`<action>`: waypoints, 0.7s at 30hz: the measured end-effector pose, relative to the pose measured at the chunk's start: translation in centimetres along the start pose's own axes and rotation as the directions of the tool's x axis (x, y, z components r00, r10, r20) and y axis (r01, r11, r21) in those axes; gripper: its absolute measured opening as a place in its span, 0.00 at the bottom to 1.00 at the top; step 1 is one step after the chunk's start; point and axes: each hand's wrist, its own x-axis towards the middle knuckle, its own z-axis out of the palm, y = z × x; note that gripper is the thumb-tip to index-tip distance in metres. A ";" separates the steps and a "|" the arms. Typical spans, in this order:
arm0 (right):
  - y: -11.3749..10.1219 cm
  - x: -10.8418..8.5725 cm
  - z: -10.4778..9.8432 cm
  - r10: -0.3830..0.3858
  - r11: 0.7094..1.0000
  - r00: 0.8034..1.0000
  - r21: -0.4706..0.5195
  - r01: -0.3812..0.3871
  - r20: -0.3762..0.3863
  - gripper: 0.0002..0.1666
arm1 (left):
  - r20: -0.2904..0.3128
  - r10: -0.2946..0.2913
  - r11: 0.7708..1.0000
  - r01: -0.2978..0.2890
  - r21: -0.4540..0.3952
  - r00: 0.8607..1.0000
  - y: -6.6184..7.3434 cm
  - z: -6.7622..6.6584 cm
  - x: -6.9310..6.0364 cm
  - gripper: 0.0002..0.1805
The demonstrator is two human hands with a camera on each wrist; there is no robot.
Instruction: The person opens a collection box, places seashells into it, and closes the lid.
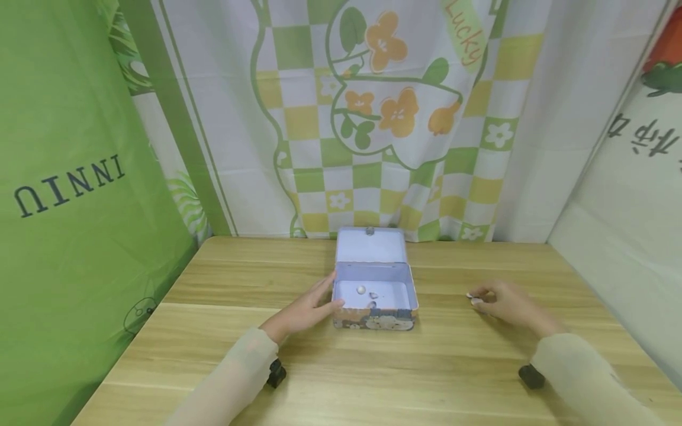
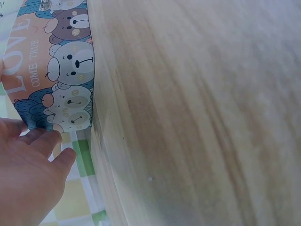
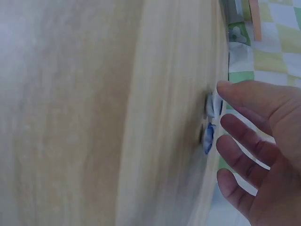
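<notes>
Pale sleeves [image 1: 229, 373] overhang the table [image 1: 453, 367], checked curtain [image 1: 380, 171] behind the open box [image 1: 348, 323]

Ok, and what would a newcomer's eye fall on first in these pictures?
Probably the open tin box toward the table's far side, with a few small pieces inside and the left hand at its left side. Behind it hangs a checked curtain with orange flowers and the word "Lucky". Off to the right, the right hand is at two small pale objects.
</notes>
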 end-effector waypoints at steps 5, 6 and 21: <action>-0.4 0.0 0.2 0.025 0.999 1.000 -0.030 -0.025 -0.008 0.15 | 0.001 0.003 1.000 -0.003 0.008 1.000 0.0 0.1 0.0 0.44; -0.5 0.0 0.1 0.030 0.999 1.000 -0.035 -0.030 -0.006 0.15 | 0.001 0.002 1.000 -0.002 0.009 1.000 0.0 0.1 0.0 0.44; -0.4 0.1 0.2 0.046 0.998 0.999 -0.047 -0.046 -0.002 0.15 | -0.001 0.006 1.000 -0.006 0.007 1.000 -0.2 0.0 0.0 0.43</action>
